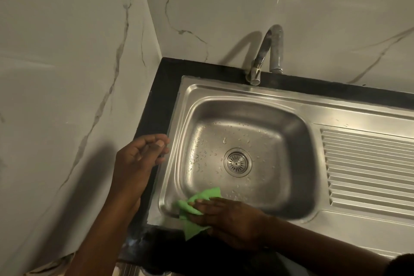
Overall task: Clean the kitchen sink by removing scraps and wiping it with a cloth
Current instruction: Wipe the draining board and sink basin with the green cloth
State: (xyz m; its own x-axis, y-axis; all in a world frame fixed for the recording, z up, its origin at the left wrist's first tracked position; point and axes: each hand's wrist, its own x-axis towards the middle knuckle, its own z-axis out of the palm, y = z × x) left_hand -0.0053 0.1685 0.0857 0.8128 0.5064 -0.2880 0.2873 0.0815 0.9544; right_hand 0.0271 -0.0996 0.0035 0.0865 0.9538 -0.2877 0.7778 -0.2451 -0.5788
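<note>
Fingers (197, 205) of my right hand (226, 217) press the green cloth (195, 215) flat on the sink (291, 186) basin's near-left corner; the drain (237, 162) lies up-right. My left hand (143, 154), loosely curled and empty, hovers beside the rim.
</note>
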